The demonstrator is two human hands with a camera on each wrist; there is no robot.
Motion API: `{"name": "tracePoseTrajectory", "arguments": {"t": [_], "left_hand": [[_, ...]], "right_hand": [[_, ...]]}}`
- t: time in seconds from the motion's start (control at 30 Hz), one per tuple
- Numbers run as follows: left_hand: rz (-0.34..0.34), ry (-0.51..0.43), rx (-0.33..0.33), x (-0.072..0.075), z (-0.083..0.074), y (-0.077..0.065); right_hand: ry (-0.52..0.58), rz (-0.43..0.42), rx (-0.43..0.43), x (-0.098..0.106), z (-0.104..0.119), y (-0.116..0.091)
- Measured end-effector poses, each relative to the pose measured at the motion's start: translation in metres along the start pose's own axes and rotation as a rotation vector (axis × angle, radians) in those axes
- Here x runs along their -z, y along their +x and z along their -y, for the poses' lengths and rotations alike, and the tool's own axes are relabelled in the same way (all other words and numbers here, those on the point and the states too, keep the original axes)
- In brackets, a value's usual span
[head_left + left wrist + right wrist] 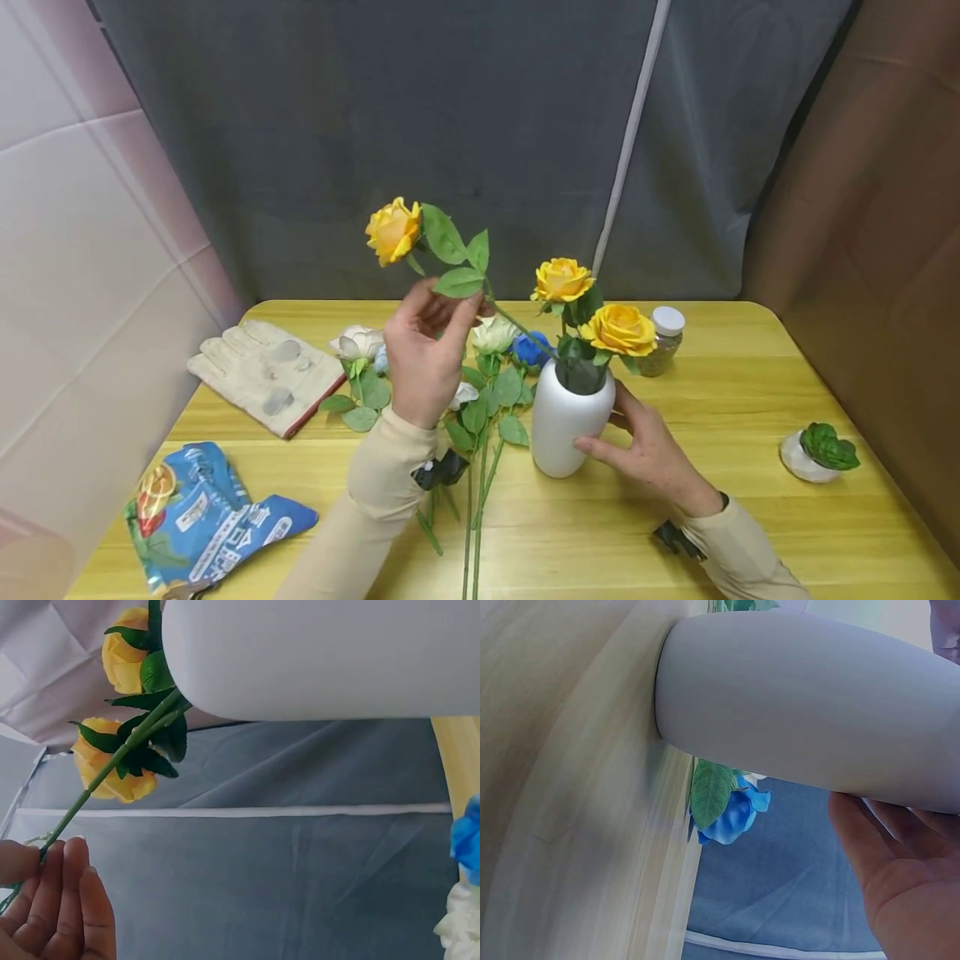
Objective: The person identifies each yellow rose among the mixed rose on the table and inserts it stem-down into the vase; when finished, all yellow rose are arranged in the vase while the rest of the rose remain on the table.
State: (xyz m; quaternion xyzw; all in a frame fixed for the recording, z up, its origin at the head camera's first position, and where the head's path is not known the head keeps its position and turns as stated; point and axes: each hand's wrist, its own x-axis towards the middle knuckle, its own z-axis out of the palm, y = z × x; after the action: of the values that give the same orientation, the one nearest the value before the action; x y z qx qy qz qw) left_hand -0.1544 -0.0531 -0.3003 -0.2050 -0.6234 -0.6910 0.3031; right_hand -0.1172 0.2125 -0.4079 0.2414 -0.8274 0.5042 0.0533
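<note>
My left hand (427, 358) pinches the stem of a yellow rose (393, 232) between thumb and fingers, just below its leaves. The bloom leans to the left, and the stem slants down to the mouth of a white vase (558, 425). In the left wrist view, the green stem (82, 796) runs from the pinching fingers to the vase rim. Two more yellow roses (621, 331) stand in the vase. At the vase's right side my right hand (652, 454) holds its body, thumb in front and fingers behind. The vase stands upright on the table.
Loose white and blue roses (531, 348) with long stems lie behind and left of the vase. Work gloves (270, 375) and a blue printed bag (210, 517) are at left. A white-lidded jar (662, 343) and a small potted succulent (825, 448) stand at right.
</note>
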Motion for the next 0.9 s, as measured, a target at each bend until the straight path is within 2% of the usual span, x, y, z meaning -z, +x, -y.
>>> {"name": "tracePoseTrajectory", "arguments": {"t": [0.27, 0.37, 0.57, 0.7, 0.9], "left_hand": [[-0.009, 0.048, -0.116, -0.003, -0.004, 0.000], [0.039, 0.102, -0.141, -0.008, -0.002, -0.003], [0.153, 0.284, -0.191, -0.020, 0.009, -0.012], [0.220, 0.315, -0.157, -0.026, 0.015, -0.017], [0.333, 0.315, -0.027, -0.030, 0.020, -0.022]], "right_hand": [[-0.005, -0.004, 0.007, 0.000, -0.002, -0.002], [0.000, -0.004, 0.009, -0.001, -0.002, -0.002], [0.006, -0.002, 0.019, -0.001, -0.002, -0.002], [-0.013, -0.005, 0.031, -0.001, -0.003, -0.002], [-0.010, -0.002, 0.048, 0.000, -0.004, -0.002]]}}
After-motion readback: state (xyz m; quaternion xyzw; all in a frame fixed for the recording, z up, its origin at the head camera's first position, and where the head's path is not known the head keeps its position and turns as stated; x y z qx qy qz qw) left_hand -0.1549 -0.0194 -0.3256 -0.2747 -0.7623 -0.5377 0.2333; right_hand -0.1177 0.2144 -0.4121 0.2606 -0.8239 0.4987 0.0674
